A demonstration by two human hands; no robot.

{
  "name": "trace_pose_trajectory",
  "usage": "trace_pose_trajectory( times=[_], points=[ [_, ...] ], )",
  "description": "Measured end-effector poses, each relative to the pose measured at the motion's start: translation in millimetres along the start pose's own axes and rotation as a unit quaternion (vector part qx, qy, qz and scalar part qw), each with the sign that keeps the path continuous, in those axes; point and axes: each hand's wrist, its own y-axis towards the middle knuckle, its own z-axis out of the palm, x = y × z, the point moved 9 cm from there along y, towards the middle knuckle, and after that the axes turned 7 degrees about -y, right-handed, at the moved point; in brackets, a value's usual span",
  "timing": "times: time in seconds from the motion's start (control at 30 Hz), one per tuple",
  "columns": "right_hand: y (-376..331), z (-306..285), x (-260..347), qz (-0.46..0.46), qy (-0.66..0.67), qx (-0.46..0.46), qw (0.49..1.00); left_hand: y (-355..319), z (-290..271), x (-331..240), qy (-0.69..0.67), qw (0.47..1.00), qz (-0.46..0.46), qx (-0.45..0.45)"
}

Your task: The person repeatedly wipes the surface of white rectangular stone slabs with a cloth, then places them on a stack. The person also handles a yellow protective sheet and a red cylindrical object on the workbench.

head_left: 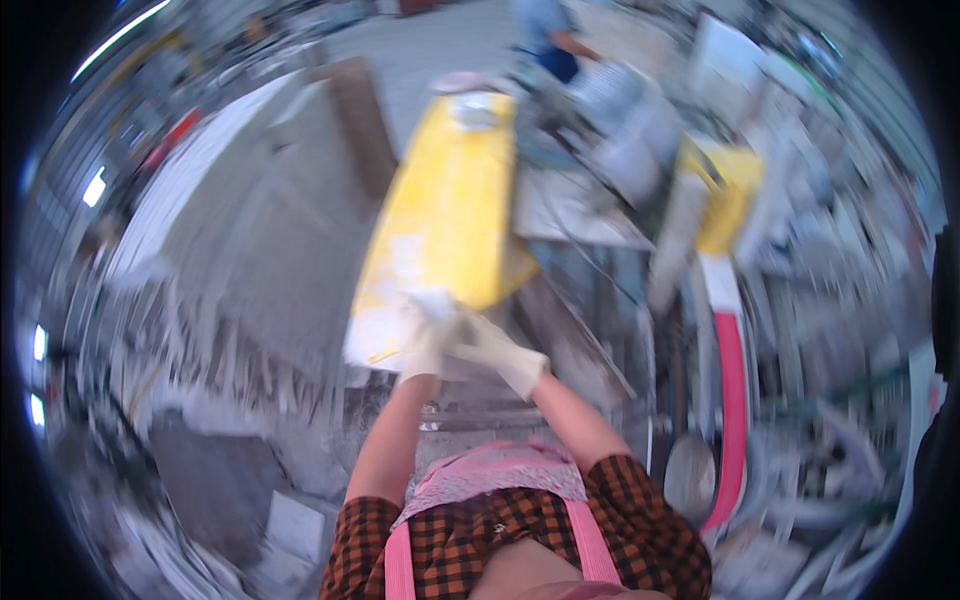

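Both my hands wear cream gloves and meet above the near end of a long yellow board (450,200) with whitish patches. My left hand (425,345) is at a small white piece (432,302); blur hides whether the fingers close round it. Close against it, my right hand (500,355) reaches in from the right, its fingers smeared and partly hidden behind the left hand. On the board's far end sits a whitish lump (475,110), with a pinkish round thing (460,82) just beyond.
A large stack of grey-white slabs (260,190) stands to the left. At right are a yellow piece (730,195), a red-pink curved strip (733,400) and cluttered slabs. Another person (548,40) is at the far side, near a pale machine-like shape (630,120). Below left lies a dark panel (215,485).
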Motion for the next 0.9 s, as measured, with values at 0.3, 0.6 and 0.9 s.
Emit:
trace_pose_trajectory(
  times=[0.3,0.6,0.9],
  points=[
    [-187,-253,-42,0.145,-0.241,-0.386,0.879,-14,-4,-9,0.017,0.999,0.025,-0.010],
    [-273,-440,-91,0.230,-0.562,-0.403,0.685,23,-13,21,0.121,0.988,0.073,-0.061],
    [-230,-469,-166,0.348,-0.543,-0.320,0.694,9,-17,10,0.119,0.987,0.083,-0.064]
  ],
)
